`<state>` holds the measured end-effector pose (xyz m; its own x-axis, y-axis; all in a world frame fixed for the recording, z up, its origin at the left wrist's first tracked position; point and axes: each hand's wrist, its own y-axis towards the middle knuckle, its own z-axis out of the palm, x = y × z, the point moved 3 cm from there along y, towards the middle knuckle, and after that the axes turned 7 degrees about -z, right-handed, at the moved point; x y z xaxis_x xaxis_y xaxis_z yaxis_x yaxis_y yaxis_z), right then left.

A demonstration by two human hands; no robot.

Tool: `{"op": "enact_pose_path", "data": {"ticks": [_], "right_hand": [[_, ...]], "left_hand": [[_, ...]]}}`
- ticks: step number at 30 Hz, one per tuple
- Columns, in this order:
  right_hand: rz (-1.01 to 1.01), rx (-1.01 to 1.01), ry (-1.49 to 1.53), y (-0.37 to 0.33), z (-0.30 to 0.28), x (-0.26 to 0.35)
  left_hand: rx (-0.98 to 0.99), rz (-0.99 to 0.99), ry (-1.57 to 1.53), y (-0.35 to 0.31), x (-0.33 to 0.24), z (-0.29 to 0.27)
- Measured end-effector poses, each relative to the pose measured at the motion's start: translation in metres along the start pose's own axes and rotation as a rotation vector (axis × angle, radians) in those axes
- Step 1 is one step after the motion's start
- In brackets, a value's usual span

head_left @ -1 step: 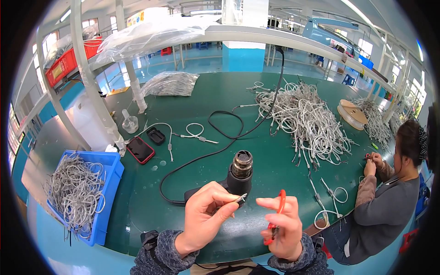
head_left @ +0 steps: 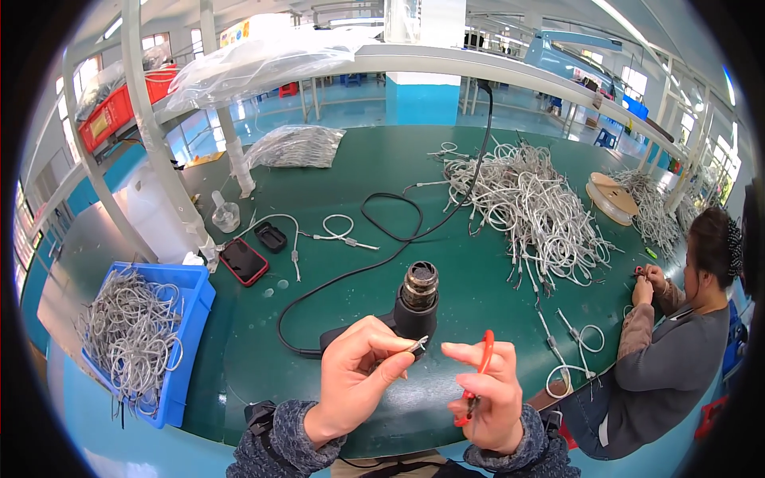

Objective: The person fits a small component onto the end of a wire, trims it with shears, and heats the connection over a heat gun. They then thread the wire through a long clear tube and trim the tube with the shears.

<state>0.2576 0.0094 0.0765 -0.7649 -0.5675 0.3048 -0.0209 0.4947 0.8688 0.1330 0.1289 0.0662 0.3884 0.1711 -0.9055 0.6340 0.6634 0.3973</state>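
My left hand [head_left: 362, 374] is closed, pinching a cable end [head_left: 419, 345] between thumb and forefinger. Thin silvery strands stick out of its dark tip, pointing up and right. Facing it, a short gap away, my right hand [head_left: 498, 396] has its fingers curled around red-handled pliers [head_left: 485, 352]. One handle stands up past the fingers; the jaws are mostly hidden in the hand. Just beyond my left hand is a black heat gun [head_left: 416, 315] with its scorched metal nozzle upward. Its grip runs left behind my knuckles.
A blue bin [head_left: 188, 342] of grey-white cables stands at left. Near it lie a red-edged phone [head_left: 244, 262] and a clear bottle [head_left: 225, 213]. A large cable heap [head_left: 530, 215] and a spool [head_left: 612, 199] lie back right. A co-worker [head_left: 677, 342] sits at right. A black cord [head_left: 299, 307] crosses the table.
My right hand has shifted very slightly left, and the pliers in it have turned a little. The left hand and the cable end look unmoved.
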Motion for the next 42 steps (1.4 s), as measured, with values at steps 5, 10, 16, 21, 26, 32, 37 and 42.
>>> {"op": "enact_pose_path", "data": {"ticks": [5, 10, 16, 21, 26, 32, 37, 42], "right_hand": [[-0.011, 0.032, -0.033, 0.003, 0.007, 0.002], [-0.066, 0.033, -0.120, 0.003, 0.012, 0.006], [-0.176, 0.025, -0.319, -0.001, 0.018, 0.006], [-0.182, 0.104, -0.390, 0.002, 0.018, 0.005], [-0.027, 0.002, -0.190, 0.005, 0.002, -0.005], [0.218, -0.108, -0.027, 0.009, -0.004, -0.017], [0.276, -0.053, -0.041, 0.002, -0.007, -0.029], [0.343, -0.181, -0.004, -0.026, 0.010, -0.056]], "left_hand": [[0.007, -0.021, -0.032, 0.000, -0.001, 0.003], [0.004, -0.029, -0.022, 0.000, -0.002, 0.001], [0.008, -0.087, -0.052, -0.001, 0.001, -0.001], [0.008, -0.112, -0.031, 0.000, 0.005, -0.005], [-0.007, -0.168, -0.118, 0.000, 0.005, -0.004], [0.004, -0.157, -0.112, 0.000, 0.004, -0.004], [-0.075, -0.173, -0.034, 0.005, -0.005, -0.011], [-0.199, 0.080, 0.389, 0.040, -0.009, -0.031]]}}
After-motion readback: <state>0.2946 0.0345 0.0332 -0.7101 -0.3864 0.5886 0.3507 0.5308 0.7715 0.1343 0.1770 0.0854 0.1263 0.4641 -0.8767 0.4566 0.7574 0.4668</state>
